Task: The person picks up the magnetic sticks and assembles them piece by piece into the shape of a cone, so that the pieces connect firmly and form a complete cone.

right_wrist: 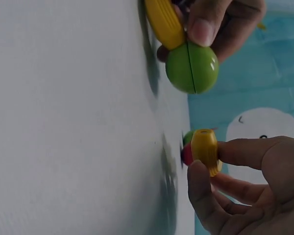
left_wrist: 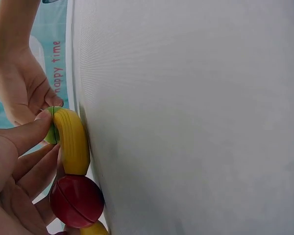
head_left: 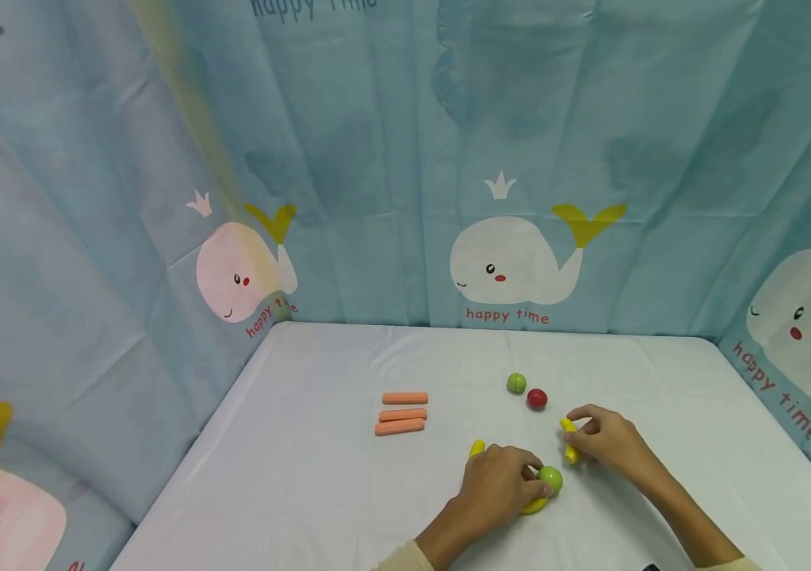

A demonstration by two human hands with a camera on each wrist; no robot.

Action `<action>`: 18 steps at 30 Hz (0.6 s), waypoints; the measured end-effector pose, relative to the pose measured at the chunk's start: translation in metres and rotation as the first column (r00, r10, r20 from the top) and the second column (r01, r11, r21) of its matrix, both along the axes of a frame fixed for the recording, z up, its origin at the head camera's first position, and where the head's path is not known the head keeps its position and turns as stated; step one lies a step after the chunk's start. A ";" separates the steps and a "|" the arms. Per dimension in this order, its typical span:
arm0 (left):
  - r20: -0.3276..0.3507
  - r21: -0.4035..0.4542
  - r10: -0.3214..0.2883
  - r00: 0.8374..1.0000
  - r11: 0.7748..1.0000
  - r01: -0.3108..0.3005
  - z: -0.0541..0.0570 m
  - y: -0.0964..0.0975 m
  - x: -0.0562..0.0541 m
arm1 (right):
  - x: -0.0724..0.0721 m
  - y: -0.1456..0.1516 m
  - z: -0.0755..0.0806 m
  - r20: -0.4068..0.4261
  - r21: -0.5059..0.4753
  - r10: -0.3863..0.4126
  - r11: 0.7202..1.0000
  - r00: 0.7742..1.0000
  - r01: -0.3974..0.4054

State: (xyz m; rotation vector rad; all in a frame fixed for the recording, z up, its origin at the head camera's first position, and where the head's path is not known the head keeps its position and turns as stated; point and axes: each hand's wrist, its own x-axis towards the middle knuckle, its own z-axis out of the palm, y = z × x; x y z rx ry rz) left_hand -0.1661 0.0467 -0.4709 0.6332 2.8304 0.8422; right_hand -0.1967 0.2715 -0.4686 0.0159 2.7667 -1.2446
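My left hand (head_left: 501,485) pinches a glossy green toy ball (right_wrist: 192,67) with a seam round it. The ball meets the end of a curved yellow banana-like piece (left_wrist: 74,142). A red seamed ball (left_wrist: 77,200) touches that piece's other end, with another yellow piece (left_wrist: 94,229) past it; the left hand covers this red ball in the head view. To the right, my right hand (head_left: 612,440) holds a short yellow piece (right_wrist: 205,152) between thumb and finger, apart from the green ball.
Several orange sticks, among them a front one (head_left: 399,427), lie side by side on the white table (head_left: 291,476), left of the hands. Farther back sit a second red ball (head_left: 537,399) and a second green ball (head_left: 516,383). A blue whale-print curtain (head_left: 376,262) surrounds the table.
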 end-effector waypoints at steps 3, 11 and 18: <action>0.006 0.008 0.005 1.000 1.000 -0.005 0.000 0.000 0.000 | 0.002 -0.005 0.000 0.015 -0.031 0.004 1.000 1.000 -0.003; 0.013 0.016 0.015 1.000 1.000 -0.015 0.000 0.001 0.000 | 0.007 -0.015 0.003 0.027 -0.098 0.020 0.995 0.999 -0.017; -0.009 -0.003 0.017 1.000 1.000 -0.017 0.001 0.001 0.001 | 0.010 -0.018 0.005 0.021 -0.085 0.027 0.996 0.999 -0.025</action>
